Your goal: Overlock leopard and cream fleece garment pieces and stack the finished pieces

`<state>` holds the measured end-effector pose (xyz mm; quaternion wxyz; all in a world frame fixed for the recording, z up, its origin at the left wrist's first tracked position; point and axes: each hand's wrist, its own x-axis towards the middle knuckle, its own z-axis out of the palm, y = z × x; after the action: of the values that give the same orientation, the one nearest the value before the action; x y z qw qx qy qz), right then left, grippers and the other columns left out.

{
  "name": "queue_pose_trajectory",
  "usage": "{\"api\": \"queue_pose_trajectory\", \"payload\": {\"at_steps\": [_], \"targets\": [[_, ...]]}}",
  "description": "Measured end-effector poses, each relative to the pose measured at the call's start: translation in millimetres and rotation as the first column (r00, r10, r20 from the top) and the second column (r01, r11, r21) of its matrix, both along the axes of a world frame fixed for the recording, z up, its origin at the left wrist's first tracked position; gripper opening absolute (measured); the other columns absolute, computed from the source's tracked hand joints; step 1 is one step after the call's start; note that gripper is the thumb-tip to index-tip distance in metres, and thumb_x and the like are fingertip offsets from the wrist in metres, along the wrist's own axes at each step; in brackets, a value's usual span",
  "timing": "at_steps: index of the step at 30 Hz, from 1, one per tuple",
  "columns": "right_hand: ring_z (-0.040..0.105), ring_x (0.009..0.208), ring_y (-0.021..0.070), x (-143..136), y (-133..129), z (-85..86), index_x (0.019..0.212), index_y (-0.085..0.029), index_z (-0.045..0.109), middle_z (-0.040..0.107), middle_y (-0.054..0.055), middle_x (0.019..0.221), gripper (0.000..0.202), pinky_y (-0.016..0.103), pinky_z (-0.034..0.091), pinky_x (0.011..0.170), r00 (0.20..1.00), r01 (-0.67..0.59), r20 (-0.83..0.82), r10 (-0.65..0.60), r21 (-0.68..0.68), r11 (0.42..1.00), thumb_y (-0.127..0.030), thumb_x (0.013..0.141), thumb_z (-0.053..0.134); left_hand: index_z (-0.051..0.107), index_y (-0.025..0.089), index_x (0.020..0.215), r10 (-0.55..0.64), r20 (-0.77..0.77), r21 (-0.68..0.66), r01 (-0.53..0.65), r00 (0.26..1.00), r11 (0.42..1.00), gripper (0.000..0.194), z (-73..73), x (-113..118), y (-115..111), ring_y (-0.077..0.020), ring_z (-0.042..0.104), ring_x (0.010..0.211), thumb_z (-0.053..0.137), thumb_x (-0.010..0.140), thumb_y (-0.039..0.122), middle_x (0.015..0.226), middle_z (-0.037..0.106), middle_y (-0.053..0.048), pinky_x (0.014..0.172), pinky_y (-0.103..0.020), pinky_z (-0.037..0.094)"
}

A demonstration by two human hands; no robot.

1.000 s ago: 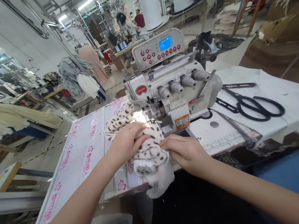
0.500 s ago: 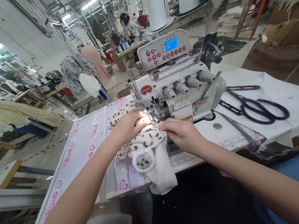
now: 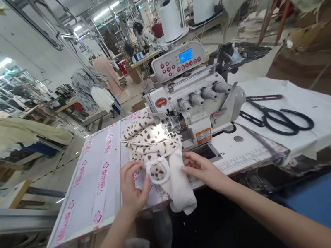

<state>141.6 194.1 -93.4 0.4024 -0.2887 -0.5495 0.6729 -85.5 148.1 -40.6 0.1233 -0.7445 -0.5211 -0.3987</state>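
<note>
A cream fabric piece with dark spots [image 3: 145, 137] lies at the needle area of a white sewing machine [image 3: 193, 98], under its bright lamp. A round white-edged part [image 3: 158, 172] and a plain white strip [image 3: 180, 184] hang toward the table's front edge. My left hand [image 3: 133, 185] is at the left side of the round part, thumb and fingers apart, with nothing gripped. On the right, my right hand [image 3: 202, 170] has its fingertips at the edge of the white strip, the fingers slightly apart.
Black scissors [image 3: 280, 118] lie on white cloth [image 3: 315, 96] right of the machine. Thread cones [image 3: 171, 22] stand behind it. Plastic-covered tabletop [image 3: 98, 172] extends left. Farther back are draped garments, racks and people at work.
Both hands have drawn back from the needle area toward the front edge. The left has let go of the spotted fabric and opened. The machine's front plate now shows more fully.
</note>
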Motion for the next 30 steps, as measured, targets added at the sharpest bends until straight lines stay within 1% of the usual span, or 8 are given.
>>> {"api": "queue_pose_trajectory", "payload": {"at_steps": [3,7,11,14,16,20,25,30], "targets": [[0.057,0.073,0.0159,-9.3,-2.6,5.6,0.091,-0.017,0.056,0.061,0.002,0.080,0.034,0.029,0.045,0.067,0.992,-0.105,-0.074,0.100,-0.070,0.992,-0.042,0.070,0.066,0.053,0.017,0.101,0.055,0.032,-0.181,-0.049,0.998,0.982,0.020,-15.7,-9.5,-2.8,-0.0201,0.049,0.104,0.051,0.081,0.020,0.106,0.052,-0.009,0.090,-0.038,0.042],[0.049,0.066,0.0131,-6.7,-7.5,8.7,0.075,-0.016,0.055,0.054,-0.001,0.069,0.026,0.026,0.040,0.061,1.000,0.013,0.020,-0.014,0.025,1.000,-0.041,0.072,0.063,0.053,0.017,0.091,0.029,0.110,-0.245,-0.002,0.994,0.970,0.011,-9.3,-18.7,3.4,-0.0179,0.052,0.104,0.043,0.087,0.021,0.107,0.056,-0.008,0.089,-0.035,0.043],[0.045,0.065,0.0119,-3.0,-17.6,9.5,0.062,-0.016,0.050,0.047,-0.001,0.066,0.027,0.024,0.037,0.058,0.994,0.078,0.069,-0.082,0.057,0.995,-0.038,0.071,0.063,0.050,0.018,0.091,0.048,0.134,-0.206,-0.019,0.990,0.978,0.009,40.9,-15.5,-9.3,-0.0095,0.054,0.062,0.042,0.087,0.020,0.071,0.055,0.001,0.059,-0.020,0.044],[0.051,0.066,0.0128,-11.2,-28.3,13.6,0.076,-0.016,0.054,0.054,0.000,0.072,0.029,0.026,0.040,0.061,0.978,-0.130,-0.189,0.085,-0.241,0.962,-0.040,0.066,0.068,0.051,0.020,0.089,-0.219,-0.183,-0.330,0.149,0.958,0.932,0.009,88.1,6.7,-24.3,-0.0086,0.050,0.054,0.042,0.086,0.017,0.066,0.054,0.004,0.053,-0.019,0.039],[0.053,0.066,0.0133,-18.7,-34.1,13.6,0.084,-0.016,0.054,0.056,0.000,0.074,0.035,0.027,0.042,0.062,0.936,-0.243,-0.332,0.118,-0.367,0.898,-0.041,0.064,0.069,0.051,0.020,0.087,-0.420,-0.419,-0.488,0.190,0.805,0.852,0.009,106.2,28.1,-31.7,-0.0111,0.052,0.054,0.042,0.085,0.016,0.064,0.056,0.003,0.051,-0.022,0.037],[0.052,0.061,0.0114,-24.5,-40.2,-2.0,0.078,-0.018,0.049,0.052,-0.003,0.066,0.029,0.025,0.040,0.059,0.964,-0.043,-0.263,-0.032,-0.273,0.961,-0.035,0.066,0.069,0.045,0.019,0.074,-0.541,-0.602,-0.649,0.034,0.587,0.760,0.013,95.8,58.6,-37.7,-0.0137,0.048,0.046,0.040,0.081,0.009,0.057,0.052,0.003,0.045,-0.025,0.028],[0.049,0.054,0.0121,-14.5,-47.1,-19.6,0.108,-0.026,0.040,0.051,-0.004,0.065,0.032,0.024,0.039,0.052,0.972,0.167,-0.153,-0.180,-0.095,0.981,-0.030,0.080,0.054,0.045,0.019,0.077,-0.519,-0.582,-0.679,-0.022,0.626,0.734,0.016,76.3,59.2,-39.7,-0.0131,0.049,0.047,0.034,0.088,0.015,0.057,0.052,0.004,0.044,-0.025,0.029],[0.051,0.075,0.0145,-5.6,-49.6,8.8,0.083,-0.020,0.055,0.054,0.002,0.079,0.016,0.027,0.039,0.070,0.984,0.170,0.014,-0.175,0.177,0.969,-0.030,0.085,0.044,0.047,0.018,0.081,-0.500,-0.567,-0.640,0.032,0.655,0.768,0.014,87.5,64.8,-45.7,-0.0126,0.052,0.050,0.035,0.086,0.012,0.062,0.055,0.003,0.046,-0.023,0.036]]}}
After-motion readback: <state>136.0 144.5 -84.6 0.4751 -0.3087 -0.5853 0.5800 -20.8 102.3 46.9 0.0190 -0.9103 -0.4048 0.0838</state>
